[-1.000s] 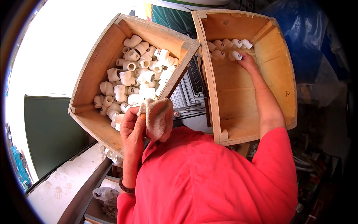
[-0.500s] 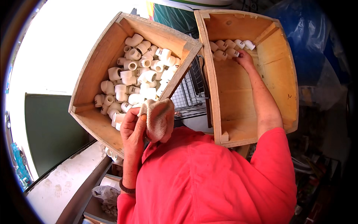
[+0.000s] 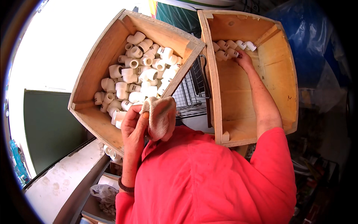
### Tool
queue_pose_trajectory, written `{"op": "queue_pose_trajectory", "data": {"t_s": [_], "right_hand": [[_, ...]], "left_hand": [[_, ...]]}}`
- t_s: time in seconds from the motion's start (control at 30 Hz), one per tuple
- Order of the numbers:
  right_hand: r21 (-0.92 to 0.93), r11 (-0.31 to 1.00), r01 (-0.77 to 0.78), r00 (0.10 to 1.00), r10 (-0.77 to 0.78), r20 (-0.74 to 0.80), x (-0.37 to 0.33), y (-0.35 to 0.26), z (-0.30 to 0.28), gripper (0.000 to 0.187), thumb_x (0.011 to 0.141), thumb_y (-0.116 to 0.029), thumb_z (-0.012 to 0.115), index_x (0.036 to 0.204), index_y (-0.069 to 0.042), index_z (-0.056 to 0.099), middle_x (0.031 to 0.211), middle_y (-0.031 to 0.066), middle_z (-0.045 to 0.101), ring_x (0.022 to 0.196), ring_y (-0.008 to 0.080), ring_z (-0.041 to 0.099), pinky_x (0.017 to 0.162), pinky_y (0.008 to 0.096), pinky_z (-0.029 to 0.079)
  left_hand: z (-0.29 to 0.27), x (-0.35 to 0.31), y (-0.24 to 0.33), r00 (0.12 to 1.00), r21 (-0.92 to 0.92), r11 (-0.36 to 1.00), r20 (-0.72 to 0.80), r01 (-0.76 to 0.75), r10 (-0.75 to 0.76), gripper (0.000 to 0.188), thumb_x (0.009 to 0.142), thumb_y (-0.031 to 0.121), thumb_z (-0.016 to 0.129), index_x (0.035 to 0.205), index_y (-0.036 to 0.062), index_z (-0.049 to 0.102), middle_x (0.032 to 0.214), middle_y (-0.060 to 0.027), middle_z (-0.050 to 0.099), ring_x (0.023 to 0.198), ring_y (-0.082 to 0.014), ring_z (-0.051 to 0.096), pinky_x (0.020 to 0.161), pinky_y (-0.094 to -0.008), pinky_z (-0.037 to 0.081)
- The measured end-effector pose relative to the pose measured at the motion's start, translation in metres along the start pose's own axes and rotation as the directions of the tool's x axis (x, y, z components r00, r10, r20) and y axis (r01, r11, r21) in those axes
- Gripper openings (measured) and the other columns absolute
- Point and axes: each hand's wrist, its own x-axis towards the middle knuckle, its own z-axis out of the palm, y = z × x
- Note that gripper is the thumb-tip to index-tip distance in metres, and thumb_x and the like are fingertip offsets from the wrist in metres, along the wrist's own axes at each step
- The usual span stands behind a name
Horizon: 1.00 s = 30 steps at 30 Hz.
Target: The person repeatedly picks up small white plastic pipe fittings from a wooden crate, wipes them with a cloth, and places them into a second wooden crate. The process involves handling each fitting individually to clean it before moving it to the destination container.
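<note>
My left hand [image 3: 133, 125] is closed on a beige cloth [image 3: 160, 117], pinching its edge between thumb and fingers at the near corner of the left wooden box [image 3: 85, 80]. A jumbled heap of white plastic pipe elbows [image 3: 129, 76] lies in that box. Inside the right wooden box [image 3: 238, 93], my right hand [image 3: 245, 61] has its fingers closed around the end of one white pipe elbow [image 3: 233, 53]. This elbow sits at the right end of the nearer of two short rows of elbows [image 3: 223, 45] at the far side. My fingertips are partly hidden.
A black wire rack [image 3: 190, 95] stands between and below the boxes. At the lower left, a clear plastic bag [image 3: 104, 193] rests in a container by a white ledge [image 3: 61, 177]. A dark green panel [image 3: 52, 128] stands left; blue plastic wrapping [image 3: 302, 37] hangs at the right.
</note>
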Motion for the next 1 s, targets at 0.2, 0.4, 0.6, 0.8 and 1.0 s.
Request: {"op": "queue_pose_trajectory", "data": {"t_s": [0.2,0.4,0.6,0.8,1.0], "right_hand": [[-0.254,0.966,-0.056,0.998,0.046,-0.043,-0.003,0.024,-0.017,0.060,0.069,-0.019,0.077,0.123,-0.006,0.055,0.089,0.0040,0.065,0.075,0.0116,0.059,0.062,0.0260,0.047],[-0.281,0.943,-0.180,0.982,0.188,0.002,-0.021,0.006,-0.041,0.058,0.070,-0.025,0.077,0.119,-0.002,0.056,0.088,0.0058,0.066,0.068,0.0117,0.059,0.055,0.0265,0.047],[-0.139,0.983,-0.123,0.989,0.133,0.061,-0.042,-0.030,-0.061,0.052,0.072,-0.026,0.076,0.114,0.000,0.059,0.087,0.0047,0.065,0.067,0.0114,0.058,0.054,0.0251,0.046],[-0.137,0.967,0.213,0.974,-0.200,0.103,-0.078,-0.104,-0.061,0.041,0.080,-0.021,0.070,0.114,-0.001,0.060,0.093,0.0056,0.065,0.082,0.0127,0.060,0.074,0.0258,0.048],[-0.127,0.916,0.380,0.923,-0.367,0.118,-0.173,-0.226,-0.020,0.031,0.084,-0.013,0.066,0.113,-0.004,0.061,0.098,0.0053,0.065,0.089,0.0132,0.061,0.080,0.0254,0.049]], "left_hand": [[0.000,0.001,-0.001,1.000,-0.005,1.000,0.027,0.001,-0.001,0.015,0.094,0.009,0.054,0.107,0.0005,0.055,0.095,-0.0021,0.062,0.084,-0.0048,0.056,0.072,-0.0183,0.044],[-0.003,0.001,-0.002,0.998,-0.003,1.000,0.067,0.009,-0.009,0.015,0.094,0.008,0.054,0.108,0.0015,0.055,0.093,-0.0014,0.062,0.083,-0.0045,0.056,0.071,-0.0184,0.044],[0.005,-0.013,0.010,0.966,0.116,0.993,0.250,0.033,-0.061,0.014,0.093,0.006,0.054,0.106,0.0031,0.056,0.088,0.0018,0.059,0.078,-0.0029,0.052,0.066,-0.0173,0.042],[0.001,-0.019,0.017,0.805,0.335,0.927,0.590,-0.169,-0.066,0.013,0.088,0.011,0.059,0.098,0.0026,0.061,0.084,-0.0040,0.062,0.079,-0.0110,0.057,0.069,-0.0254,0.044],[-0.006,-0.020,0.025,0.695,0.424,0.686,0.699,-0.591,0.167,0.010,0.082,0.012,0.065,0.091,0.0069,0.062,0.084,-0.0066,0.061,0.075,-0.0257,0.053,0.070,-0.0348,0.042]]}}
